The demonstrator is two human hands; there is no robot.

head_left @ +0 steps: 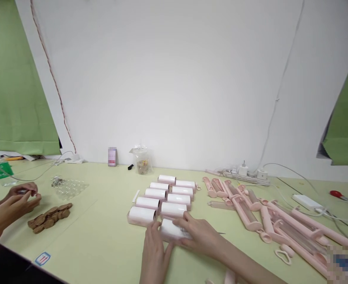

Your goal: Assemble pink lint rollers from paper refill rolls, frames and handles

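Observation:
A white roll in a clear pinkish case lies on the table in front of me, at the near end of two columns of similar rolls. My right hand reaches over it from the right, fingers and thumb closed around its top and side. At its left end my left hand holds the corner, fingers along the edge and thumb at the near side. My hands partly cover this roll. Close behind it sits another white roll, and a further one rests to the left.
Pink plastic holders with clear tubes are heaped on the right. Beyond them are a power strip and cables. At left, another person's hands work near brown discs. A clear bag stands by the wall.

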